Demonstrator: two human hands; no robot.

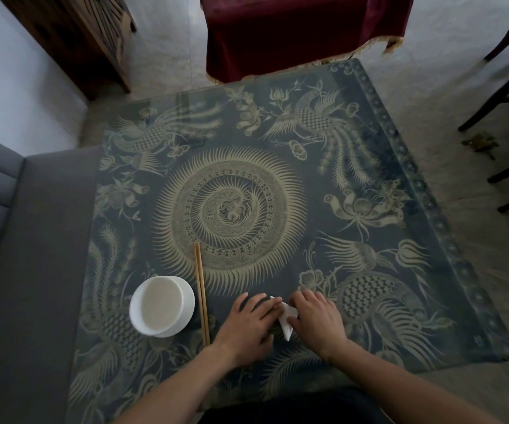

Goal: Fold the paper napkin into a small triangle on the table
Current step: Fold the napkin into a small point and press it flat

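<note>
A small white paper napkin point(286, 318) lies folded on the patterned table point(369, 209), near its front edge. Only a narrow pointed strip of it shows between my two hands. My left hand point(248, 321) lies palm down on the napkin's left part, its fingers stretched over the paper. From the right, my right hand point(317, 321) presses flat on the other side, fingertips at the napkin's upper edge. Most of the napkin is hidden under the hands, so its full shape cannot be made out.
A white bowl point(161, 306) on a white saucer stands left of my hands. A pair of wooden chopsticks point(201, 293) lies between the bowl and my left hand. A grey sofa point(26, 270) borders the table's left side; dark chair legs point(507, 111) stand at the right.
</note>
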